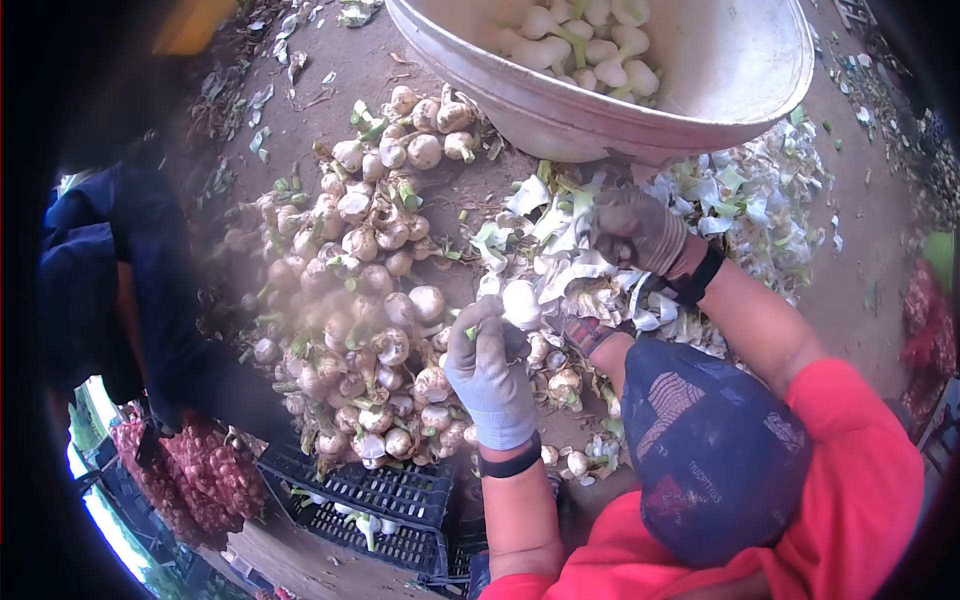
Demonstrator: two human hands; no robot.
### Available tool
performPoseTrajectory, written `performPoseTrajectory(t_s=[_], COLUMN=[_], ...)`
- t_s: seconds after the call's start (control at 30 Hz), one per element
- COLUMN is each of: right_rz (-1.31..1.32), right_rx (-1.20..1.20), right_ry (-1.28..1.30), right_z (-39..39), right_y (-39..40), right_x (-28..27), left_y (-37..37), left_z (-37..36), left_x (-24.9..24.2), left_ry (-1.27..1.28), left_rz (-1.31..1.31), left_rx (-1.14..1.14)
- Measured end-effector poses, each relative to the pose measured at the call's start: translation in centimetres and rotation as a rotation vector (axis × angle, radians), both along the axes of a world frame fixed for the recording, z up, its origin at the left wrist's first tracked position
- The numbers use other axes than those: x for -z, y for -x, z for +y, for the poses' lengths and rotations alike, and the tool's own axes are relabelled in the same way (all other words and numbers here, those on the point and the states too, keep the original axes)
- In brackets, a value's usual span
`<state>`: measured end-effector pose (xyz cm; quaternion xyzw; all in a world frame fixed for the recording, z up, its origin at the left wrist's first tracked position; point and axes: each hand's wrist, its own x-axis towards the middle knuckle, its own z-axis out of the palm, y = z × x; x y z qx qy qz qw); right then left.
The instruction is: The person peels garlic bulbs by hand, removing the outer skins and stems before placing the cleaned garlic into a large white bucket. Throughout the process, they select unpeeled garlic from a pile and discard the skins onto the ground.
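My left hand, in a light grey glove, holds a peeled white bulb at its fingertips, just above the heap of peelings. My right hand, in a darker grey glove, is curled shut over the heap and seems to clutch pale green-white peel. It is just below the rim of a big white basin. The basin holds several peeled white bulbs. A large pile of unpeeled bulbs lies on the dirt to the left of my left hand.
A black plastic crate sits at the bottom, with red mesh sacks beside it. Another person in dark blue clothing is at the left. My blue-clad knee is at the lower right. Peel scraps litter the ground.
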<state>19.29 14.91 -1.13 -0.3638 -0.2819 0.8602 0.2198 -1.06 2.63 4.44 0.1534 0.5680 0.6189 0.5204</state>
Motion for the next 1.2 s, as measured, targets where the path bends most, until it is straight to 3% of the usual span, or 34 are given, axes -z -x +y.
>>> performPoseTrajectory(t_s=[0.07, 0.1, 0.13, 0.2, 0.23, 0.27, 0.3, 0.33, 0.4, 0.43, 0.47, 0.53, 0.57, 0.6, 0.63, 0.67, 0.7, 0.73, 0.8, 0.87, 0.97, 1.07, 1.1, 1.13, 1.17, 1.2], right_rz=[-1.077, -1.240, -1.246, -0.940, -0.945, -0.692, -0.438, -0.313, -0.234, -0.264, -0.237, -0.374, -0.496, -0.520, -0.565, -0.610, -0.619, -0.621, -0.568, -0.584, -0.557, -0.510, -0.483, -0.455, -0.498, -0.617], right_rx=[-0.908, -1.202, -1.198, -0.659, -0.661, -0.621, -0.572, -0.286, -0.404, -0.332, -0.280, -0.302, -0.415, -0.387, -0.418, -0.448, -0.486, -0.489, -0.460, -0.492, -0.448, -0.343, -0.241, -0.136, -0.142, -0.179], right_ry=[-0.997, -0.839, -0.836, -1.029, -1.024, -0.896, -0.766, -1.132, -0.234, -0.196, -0.374, -0.361, -0.684, -0.822, -0.823, -0.811, -0.687, -0.686, -0.821, -0.744, -0.775, -0.392, -0.419, -0.443, -0.602, -0.942], right_z=[-0.7, -0.7, -1.2, -2.1, -2.3, -2.3, -2.4, -3.1, -3.1, -3.0, -3.7, -3.5, -2.9, -3.1, -2.7, -2.5, -2.0, -1.9, -1.9, -2.0, -1.5, -1.3, -1.5, -1.8, -2.0, -1.7], right_y=[1.1, 2.4, 2.4, 2.6, 3.0, 3.8, 4.8, 6.4, 6.3, 6.3, 5.7, 5.2, 5.1, 4.9, 4.8, 4.9, 5.1, 5.2, 5.2, 5.6, 6.1, 6.5, 6.5, 6.5, 6.2, 6.0], right_x=[-1.2, -3.1, -3.2, -3.8, -4.3, -4.9, -5.4, -3.1, -2.8, -2.3, 0.8, -0.5, -1.4, -0.9, -1.1, -1.3, -2.0, -1.6, -0.6, -0.3, -0.2, -0.6, -0.3, 0.3, 1.5, 0.8], left_y=[0.2, 0.2, 0.3, 0.5, 0.8, 0.6, 0.5, 0.4, -0.6, -0.4, -0.2, -0.9, -0.3, 0.4, 0.6, 1.6, 3.1, 4.3, 7.0, 7.5, 7.6, 7.8, 7.7, 7.7, 7.2, 6.4], left_z=[0.4, 0.3, 0.4, 0.1, 0.0, -0.1, -0.1, 0.1, 1.6, 2.5, 3.5, 7.2, 8.1, 8.9, 8.8, 9.3, 9.0, 8.5, 7.1, 7.0, 8.8, 8.8, 8.4, 7.6, 6.8, 5.9], left_x=[0.0, 0.1, 0.5, 1.3, 0.9, 0.7, 0.5, 0.4, -0.9, -1.7, -2.8, -7.2, -7.3, -7.2, -5.2, -1.3, 3.6, 6.9, 13.4, 16.1, 15.9, 15.2, 14.5, 14.9, 14.8, 14.2], left_ry=[-0.015, -0.018, -0.021, -0.054, 0.041, 0.039, 0.054, 0.062, -0.004, -0.113, -0.217, -0.524, -0.539, -0.557, -0.334, -0.271, -0.095, 0.103, 0.275, 0.218, 0.224, 0.358, 0.276, 0.142, 0.130, 0.123], left_rz=[0.124, 0.241, 0.238, 0.400, 0.276, 0.273, 0.013, -0.241, -0.443, -0.407, -0.370, -0.172, 0.062, 0.300, 0.355, 0.669, 0.967, 1.479, 1.768, 1.972, 1.965, 1.901, 1.776, 1.630, 1.174, 0.718], left_rx=[0.003, 0.018, 0.022, 0.096, 0.159, 0.161, 0.102, 0.039, -0.106, -0.018, 0.069, 0.141, 0.127, 0.109, -0.048, -0.109, -0.002, 0.304, 0.775, 0.778, 0.775, 0.850, 0.688, 0.515, 0.461, 0.394])
